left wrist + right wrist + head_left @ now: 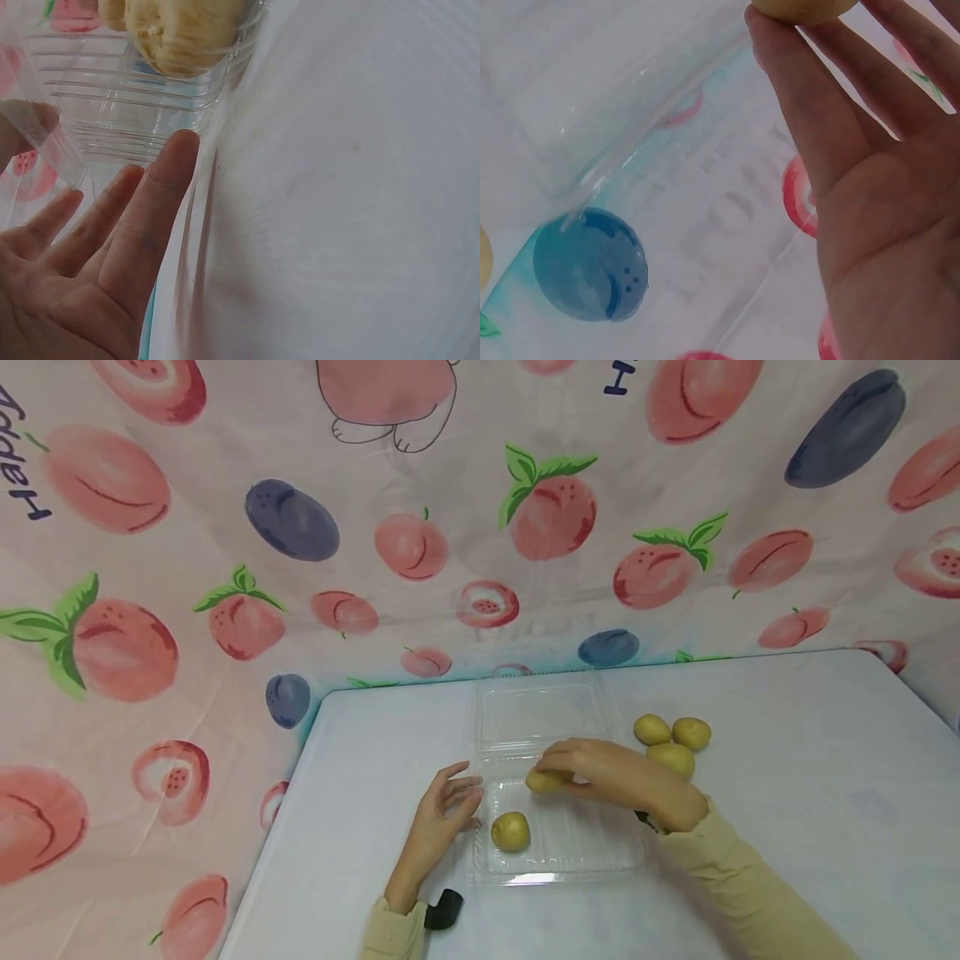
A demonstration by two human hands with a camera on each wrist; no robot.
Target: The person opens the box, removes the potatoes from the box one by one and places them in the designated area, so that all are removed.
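Observation:
In the head view, my right hand (611, 772) pinches a yellow potato (546, 780) above the rear left part of a clear plastic clamshell box (585, 847). The right wrist view shows the same potato (804, 9) at the fingertips. Another potato (511, 832) sits in the front left of the box. My left hand (438, 814) is at the box's left edge with its fingers spread; in the left wrist view the fingertips (178, 150) are at the ribbed side wall. Whether they touch it, I cannot tell.
The box's lid (546, 712) lies folded back toward the wall. Several things stand on the white table (810, 827); right of the lid are three potatoes (671, 762) close together. A fruit-printed cloth (420, 468) hangs behind the table.

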